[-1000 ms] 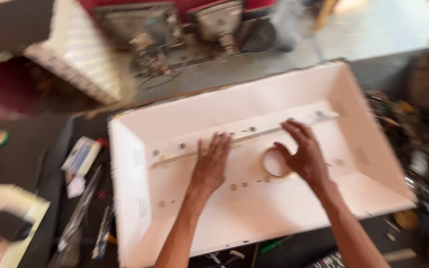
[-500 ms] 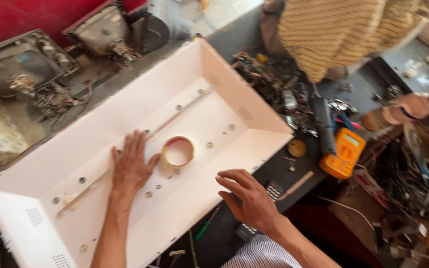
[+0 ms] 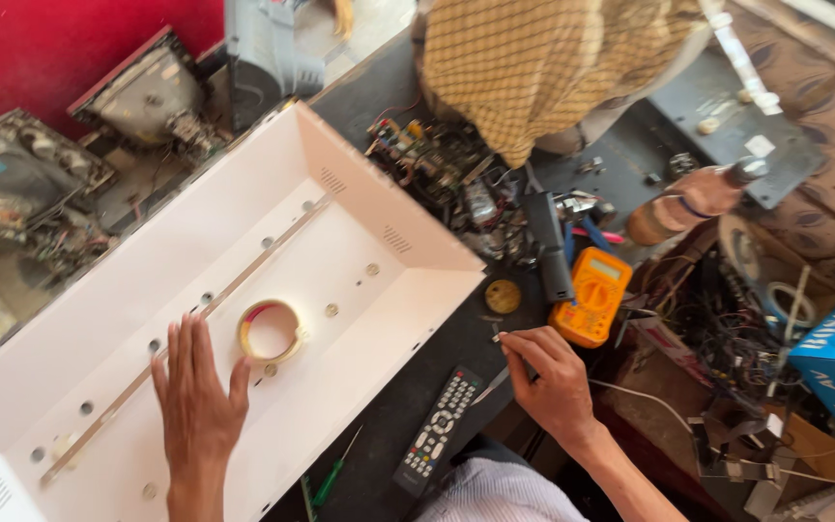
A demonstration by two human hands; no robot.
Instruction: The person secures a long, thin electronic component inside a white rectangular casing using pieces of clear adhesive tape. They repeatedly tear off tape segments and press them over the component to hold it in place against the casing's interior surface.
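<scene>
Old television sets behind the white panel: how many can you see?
2. One old television set lies screen-up against the red wall, above the white panel. The other set sits at the far left edge. More may be hidden outside the view.

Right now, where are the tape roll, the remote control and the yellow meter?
tape roll (image 3: pixel 271 331), head view, on its left rim.
remote control (image 3: pixel 440 428), head view, on its button face.
yellow meter (image 3: pixel 590 296), head view, on its dial.

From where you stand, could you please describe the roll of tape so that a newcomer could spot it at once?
Find the big white shallow panel lying across the bench. Inside it, just right of the left hand pressed flat there, lies the roll of tape. It is the only ring on the panel, tan with an open middle, unlike the small round holes about it.
</scene>
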